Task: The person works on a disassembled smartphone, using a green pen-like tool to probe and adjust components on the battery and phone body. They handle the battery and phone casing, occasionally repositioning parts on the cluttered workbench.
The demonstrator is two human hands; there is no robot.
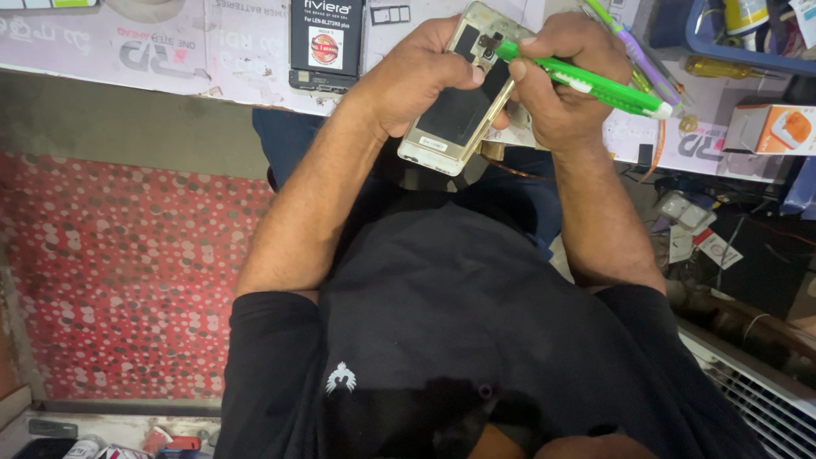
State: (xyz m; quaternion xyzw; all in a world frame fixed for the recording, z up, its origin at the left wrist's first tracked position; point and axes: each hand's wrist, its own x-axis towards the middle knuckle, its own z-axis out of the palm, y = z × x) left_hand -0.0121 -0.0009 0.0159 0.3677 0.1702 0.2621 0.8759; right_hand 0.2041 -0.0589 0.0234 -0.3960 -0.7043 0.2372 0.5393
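Phone [463, 102], gold-framed and opened at the back, sits above the lap at the near edge of the workbench [170, 59], clasped in my left hand [416, 81]. That hand wraps the phone's long side, thumb laid across the dark inner panel, fingers curled behind the frame. My right hand [565, 85] is clenched around a green screwdriver [595, 85] with a white band, its tip pressed to the phone's upper end, near the camera opening. The two hands almost meet over the device.

On the bench, just beyond the left hand, a black phone battery [326, 42] with a round red label lies flat. More slim tools [629, 42], green and purple, rest on the bench behind the right hand. A blue tray [748, 55] stands at the bench's far right, a yellow-handled screwdriver [722, 68] lying beside it, and an orange-and-white box [773, 127] sits nearer the edge.

A black shirt [476, 340] with a small white emblem fills the lower part of the head view. To the left, a red surface [127, 272] dotted with pale spots spreads below the bench. At lower right, a white slatted grille [756, 399] shows, with loose paper tags [697, 234] and wires above it.
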